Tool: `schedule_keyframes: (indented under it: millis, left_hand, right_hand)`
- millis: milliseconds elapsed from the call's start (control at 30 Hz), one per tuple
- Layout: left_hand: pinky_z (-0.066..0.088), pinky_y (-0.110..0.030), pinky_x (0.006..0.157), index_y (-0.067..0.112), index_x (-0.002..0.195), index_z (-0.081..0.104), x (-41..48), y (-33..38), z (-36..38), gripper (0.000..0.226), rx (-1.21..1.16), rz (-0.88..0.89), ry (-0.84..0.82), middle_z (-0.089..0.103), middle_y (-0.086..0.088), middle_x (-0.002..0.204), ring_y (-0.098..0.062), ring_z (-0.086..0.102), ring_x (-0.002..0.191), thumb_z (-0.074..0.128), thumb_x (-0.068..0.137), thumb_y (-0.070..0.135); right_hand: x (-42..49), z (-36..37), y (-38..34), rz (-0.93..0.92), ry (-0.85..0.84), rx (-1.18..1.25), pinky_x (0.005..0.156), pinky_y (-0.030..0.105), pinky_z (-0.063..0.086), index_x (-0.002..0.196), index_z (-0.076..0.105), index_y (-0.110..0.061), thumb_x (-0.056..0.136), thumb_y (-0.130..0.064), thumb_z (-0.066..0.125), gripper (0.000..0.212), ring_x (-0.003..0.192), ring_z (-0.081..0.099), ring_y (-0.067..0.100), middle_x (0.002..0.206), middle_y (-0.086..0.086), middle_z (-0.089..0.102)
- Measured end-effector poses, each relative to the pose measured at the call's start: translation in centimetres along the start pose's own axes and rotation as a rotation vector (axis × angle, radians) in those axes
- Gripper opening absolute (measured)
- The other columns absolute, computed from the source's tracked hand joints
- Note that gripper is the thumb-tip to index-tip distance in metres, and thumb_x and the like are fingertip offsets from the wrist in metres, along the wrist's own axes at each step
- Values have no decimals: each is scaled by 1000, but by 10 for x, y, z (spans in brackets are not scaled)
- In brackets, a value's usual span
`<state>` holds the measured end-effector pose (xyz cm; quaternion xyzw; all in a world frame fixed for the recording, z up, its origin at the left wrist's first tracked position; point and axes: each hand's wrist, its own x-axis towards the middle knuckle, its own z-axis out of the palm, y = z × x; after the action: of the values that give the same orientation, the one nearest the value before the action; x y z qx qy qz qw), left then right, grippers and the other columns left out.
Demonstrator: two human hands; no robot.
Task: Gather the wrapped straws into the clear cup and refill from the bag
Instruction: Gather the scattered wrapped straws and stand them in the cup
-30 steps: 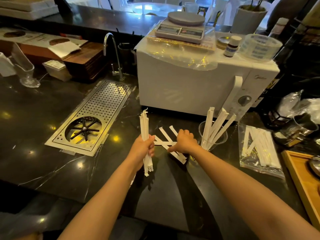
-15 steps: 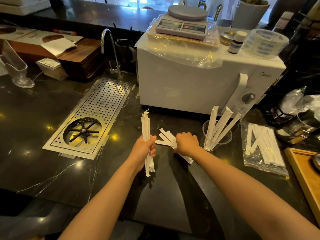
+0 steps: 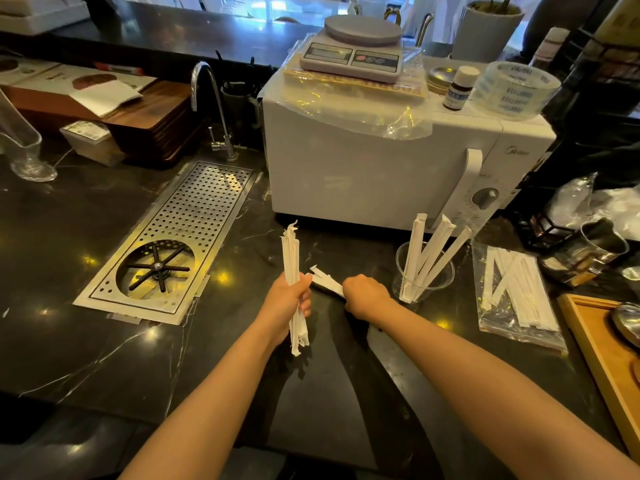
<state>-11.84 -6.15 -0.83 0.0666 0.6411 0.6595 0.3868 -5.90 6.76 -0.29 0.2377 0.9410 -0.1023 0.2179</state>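
Observation:
My left hand [image 3: 289, 303] is shut on an upright bundle of white paper-wrapped straws [image 3: 291, 258] above the dark counter. My right hand [image 3: 367, 299] is closed on a few more wrapped straws [image 3: 327, 280], whose free ends point left and touch the bundle. To the right of that hand stands the clear cup [image 3: 424, 280] with three wrapped straws leaning in it. Further right a clear plastic bag [image 3: 516, 299] lies flat with several wrapped straws inside.
A white microwave [image 3: 381, 161] with a kitchen scale [image 3: 356, 50] on top stands behind the cup. A steel drain grate [image 3: 180, 237] and a tap [image 3: 211, 105] are at the left. A wooden tray [image 3: 595, 344] sits at the right edge, a metal pitcher [image 3: 588, 251] behind the bag.
The loose straws that lay spread on the counter are gathered in my right hand and lifted toward the left-hand bundle. My left hand has kept its bundle upright.

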Motion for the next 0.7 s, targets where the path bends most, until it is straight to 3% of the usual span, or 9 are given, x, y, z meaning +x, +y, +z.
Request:
schedule_keyframes:
  millis: [333,467,633,700]
  left_hand:
    - [36,-24,49,15,73,41,-3,-3,3,19,2,15,47,37,-1,55,-9,35,42,47,90,15]
    - [37,-23,49,15,72,42,-4,-3,10,19,32,40,39,39,1,54,-9,36,44,49,90,16]
    - [35,-25,48,13,76,46,-2,-2,21,15,41,83,9,41,2,50,-9,35,42,54,87,18]
    - [33,-24,46,11,80,47,-2,-1,26,15,20,94,-23,43,1,52,-8,35,42,55,86,21]
  right_hand:
    - [1,0,11,36,-27,172,86,37,50,115,55,2,87,-8,55,30,103,61,33,116,21,61]
    - [-5,-5,12,14,-29,292,73,33,47,112,56,5,88,-11,54,29,85,58,28,111,22,62]
    - [-17,-23,13,-64,21,521,58,22,39,91,56,-4,89,-11,51,9,70,50,17,72,4,50]
    - [-26,-31,16,-93,35,604,56,18,38,86,56,-7,89,-12,53,7,62,47,11,66,-1,45]
